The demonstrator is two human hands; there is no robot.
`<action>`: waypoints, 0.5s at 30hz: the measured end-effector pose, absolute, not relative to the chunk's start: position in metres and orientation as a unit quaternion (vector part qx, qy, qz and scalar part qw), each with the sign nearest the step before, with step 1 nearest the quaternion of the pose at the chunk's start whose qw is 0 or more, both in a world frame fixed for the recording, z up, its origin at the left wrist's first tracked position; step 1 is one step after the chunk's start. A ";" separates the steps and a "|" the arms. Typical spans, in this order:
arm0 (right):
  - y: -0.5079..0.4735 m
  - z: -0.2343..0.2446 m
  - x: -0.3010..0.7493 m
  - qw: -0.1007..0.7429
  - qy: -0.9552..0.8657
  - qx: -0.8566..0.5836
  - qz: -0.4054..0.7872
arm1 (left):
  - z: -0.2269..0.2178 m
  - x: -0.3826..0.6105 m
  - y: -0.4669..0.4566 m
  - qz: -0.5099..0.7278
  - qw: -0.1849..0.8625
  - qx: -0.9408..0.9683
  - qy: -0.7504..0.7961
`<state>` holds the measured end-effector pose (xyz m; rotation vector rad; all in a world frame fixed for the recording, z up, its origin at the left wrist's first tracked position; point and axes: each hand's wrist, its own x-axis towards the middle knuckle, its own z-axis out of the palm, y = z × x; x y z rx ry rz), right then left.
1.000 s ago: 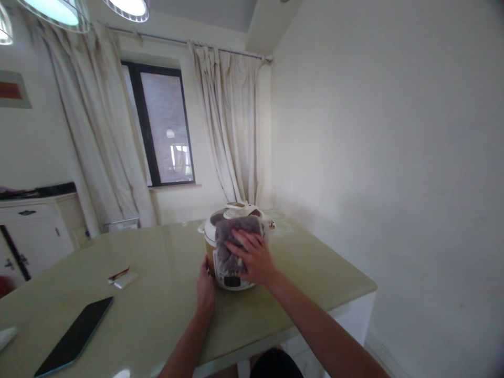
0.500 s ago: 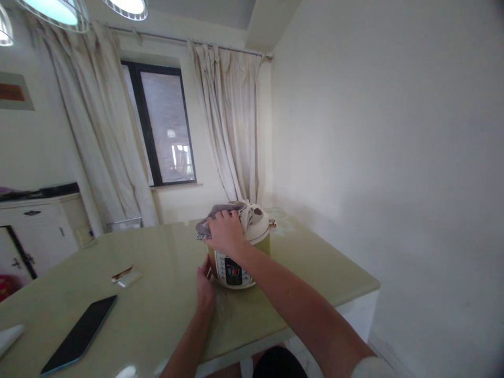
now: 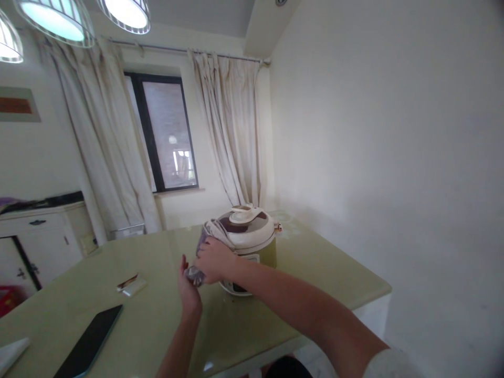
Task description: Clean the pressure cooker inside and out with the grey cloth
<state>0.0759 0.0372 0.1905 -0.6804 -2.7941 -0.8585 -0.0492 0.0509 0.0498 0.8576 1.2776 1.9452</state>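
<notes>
- The white and gold cooker [image 3: 258,241] stands upright on the table [image 3: 157,325], just to the right of both hands, its lid and handle on top
- The right hand [image 3: 214,259] is the nearer one to it, its forearm crossing in front of the cooker from the near right
- That hand has its fingers curled around a grey cloth [image 3: 202,237], gripping it against the cooker's left side
- The cloth's long axis runs downward, from beside the lid's left edge to a bunched lower end between the two hands
- The left hand [image 3: 189,291] is on the left of the cooker, fingers pointing up by that bunched end; the overlap is small and blurred, so I cannot tell whether it grips the cloth or only touches it
- Counted: two hands, one cooker, one cloth
- To the left on the table: one dark flat device [image 3: 90,341] near, one small packet [image 3: 134,286] farther off, and one white object [image 3: 11,354] cut by the left edge of view
- Beyond: one window [image 3: 169,134], two curtains [image 3: 232,126], three lamps [image 3: 59,23]
</notes>
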 end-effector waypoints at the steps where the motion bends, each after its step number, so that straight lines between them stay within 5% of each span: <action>1: 0.034 0.191 0.083 0.080 -0.935 -0.205 -0.277 | 0.060 -0.048 0.049 0.747 0.307 0.360 0.468; 8: 0.038 0.251 0.144 0.160 -0.964 -0.143 -0.156 | 0.086 -0.030 0.050 0.682 0.332 0.513 0.402; 12: 0.069 0.272 0.170 0.339 -0.853 -0.364 -0.159 | 0.063 -0.030 0.034 0.633 0.370 0.546 0.406; 15: 0.096 0.268 0.171 0.286 -0.806 -0.492 -0.165 | 0.053 -0.017 0.013 0.637 0.354 0.538 0.424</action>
